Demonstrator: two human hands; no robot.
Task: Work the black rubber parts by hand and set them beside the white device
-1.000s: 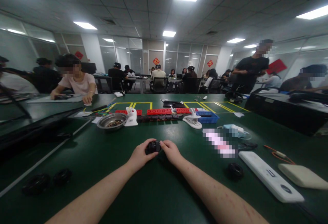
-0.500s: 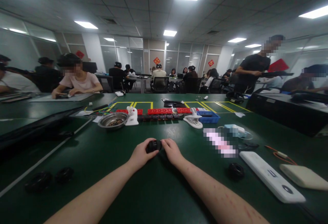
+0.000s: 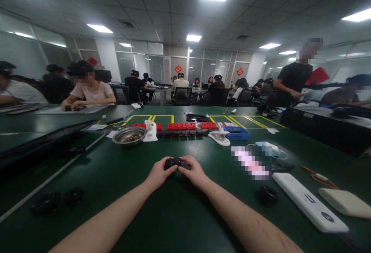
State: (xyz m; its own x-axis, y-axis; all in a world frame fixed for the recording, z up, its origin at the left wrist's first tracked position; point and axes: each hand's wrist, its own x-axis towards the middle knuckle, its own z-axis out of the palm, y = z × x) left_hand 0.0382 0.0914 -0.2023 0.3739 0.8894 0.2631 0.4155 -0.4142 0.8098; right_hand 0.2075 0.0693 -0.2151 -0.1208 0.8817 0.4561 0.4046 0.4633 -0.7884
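Observation:
A small black round part (image 3: 173, 162) is held between my two hands over the green table (image 3: 174, 210). My left hand (image 3: 161, 171) wraps round its left side, thumb in front. On its right side, my right hand (image 3: 191, 168) grips it with thumb and fingers. Fine details of the part are too dark to make out. Two black rings, one larger (image 3: 45, 203) and one smaller (image 3: 74, 196), lie at the left. Another black ring (image 3: 268, 195) lies to the right of my right forearm.
Beyond my hands are a metal bowl (image 3: 129, 136) of small pieces, white clamps (image 3: 150, 131), red strips (image 3: 184, 126) and a blue tray (image 3: 237, 134). A white device (image 3: 308, 202) and a cream case (image 3: 344, 202) lie right. People sit around; one person (image 3: 294, 77) stands at back right.
My right fingers and thumb have moved in closer round the black part, and the part has turned in my hands. The standing person has shifted slightly right.

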